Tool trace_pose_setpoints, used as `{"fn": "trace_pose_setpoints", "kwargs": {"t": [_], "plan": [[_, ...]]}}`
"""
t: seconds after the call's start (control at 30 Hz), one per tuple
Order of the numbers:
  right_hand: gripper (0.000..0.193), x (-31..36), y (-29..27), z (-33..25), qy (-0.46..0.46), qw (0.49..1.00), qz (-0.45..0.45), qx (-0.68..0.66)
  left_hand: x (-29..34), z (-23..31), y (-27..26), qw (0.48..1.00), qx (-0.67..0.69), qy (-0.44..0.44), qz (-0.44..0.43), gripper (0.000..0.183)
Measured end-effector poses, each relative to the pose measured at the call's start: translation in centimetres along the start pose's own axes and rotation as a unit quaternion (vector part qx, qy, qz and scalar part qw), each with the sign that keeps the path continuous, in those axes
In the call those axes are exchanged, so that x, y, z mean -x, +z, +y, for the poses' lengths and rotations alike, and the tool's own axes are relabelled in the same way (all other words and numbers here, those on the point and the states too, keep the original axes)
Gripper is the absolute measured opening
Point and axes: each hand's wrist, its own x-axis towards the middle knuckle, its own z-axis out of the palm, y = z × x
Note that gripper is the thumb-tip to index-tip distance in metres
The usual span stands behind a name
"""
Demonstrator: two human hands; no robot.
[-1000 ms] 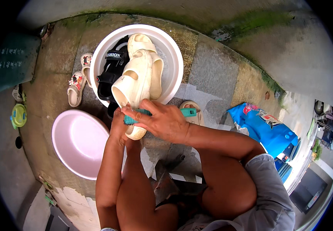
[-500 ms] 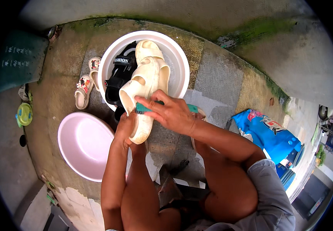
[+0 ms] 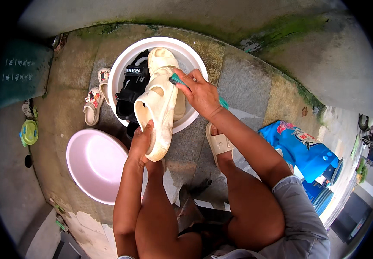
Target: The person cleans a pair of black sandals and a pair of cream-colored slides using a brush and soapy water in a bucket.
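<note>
A cream slip-on sandal [image 3: 162, 116] with large cut-outs is tilted over the near rim of a white basin [image 3: 193, 123]. My left hand [image 3: 141, 142] grips it by its near end. In my right hand [image 3: 201, 96] is a green-handled scrubbing brush [image 3: 223, 103], its bristle end against the right side of the sandal near the far end. My fingers hide most of the brush. Behind it in the basin lie another cream sandal [image 3: 161, 58] and black strap sandals [image 3: 133, 82].
An oval pink basin [image 3: 95, 166] stands at the near left. Small decorated clogs [image 3: 92, 105] sit left of the white basin. A blue bag [image 3: 303, 149] lies at the right, by blue tubs [image 3: 320, 198]. A mossy wall [image 3: 281, 39] bounds the far side.
My right hand has slid the brush away from me along the sandal's side, from its near part toward the far end. The left hand keeps its grip, and the sandal has turned slightly.
</note>
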Motion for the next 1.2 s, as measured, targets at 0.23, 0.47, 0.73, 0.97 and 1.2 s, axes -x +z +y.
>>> {"fn": "trace_pose_setpoints", "kwargs": {"t": [0.23,0.47,0.73,0.97,1.2], "plan": [[0.065,7.5,-2.6,-7.7,-0.222,0.966,-0.079,-0.110,1.8,0.7,-1.1,0.999,0.046,-0.008,-0.008,0.037],[0.056,1.1,0.2,-2.9,-0.061,0.998,-0.001,0.002,1.0,0.9,-0.3,0.999,0.031,-0.027,-0.002,0.038],[0.051,0.5,-0.8,-3.0,-0.054,0.997,-0.039,0.031,0.3,0.8,0.4,0.999,0.026,-0.026,-0.007,0.040],[0.055,7.5,-2.7,-9.8,-0.250,0.959,-0.077,-0.109,0.8,0.2,-1.7,0.999,0.041,-0.012,0.006,0.042],[0.050,3.1,-1.2,-4.8,-0.046,0.997,-0.048,-0.030,-0.7,-0.5,-0.8,0.999,-0.029,-0.007,0.018,0.047]]}}
